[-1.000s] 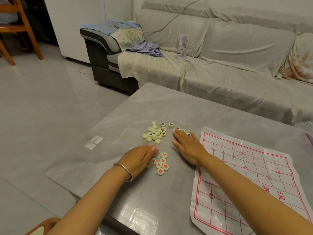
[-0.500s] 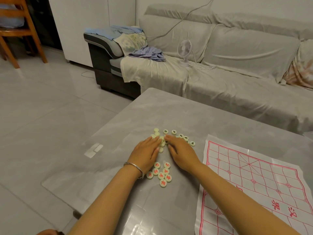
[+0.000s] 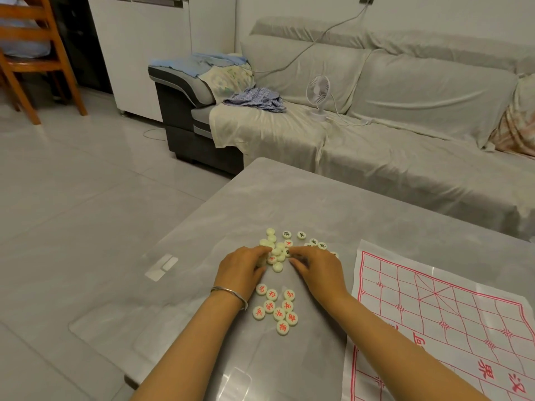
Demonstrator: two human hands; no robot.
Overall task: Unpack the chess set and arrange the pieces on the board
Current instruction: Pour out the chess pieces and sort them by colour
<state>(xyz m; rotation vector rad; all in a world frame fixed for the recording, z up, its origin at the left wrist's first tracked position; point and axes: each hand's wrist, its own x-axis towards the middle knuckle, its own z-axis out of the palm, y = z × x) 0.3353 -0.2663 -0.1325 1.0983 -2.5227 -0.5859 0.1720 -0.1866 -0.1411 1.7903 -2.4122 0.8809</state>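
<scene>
Left hand (image 3: 241,272) and right hand (image 3: 317,272) lie palm-down — fingertips meeting on the piece pile (image 3: 278,250) — grip unclear

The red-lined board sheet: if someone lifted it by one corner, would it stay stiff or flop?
Probably floppy: the board sheet looks like thin film, with wavy edges and creases. It likely weighs little and could slide on the glossy table when nudged, since no pieces weigh it down.

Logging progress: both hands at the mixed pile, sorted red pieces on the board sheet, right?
No: head view shows the sorted red pieces on the table beside the board sheet. Left hand and right hand are at the mixed pile.
</scene>
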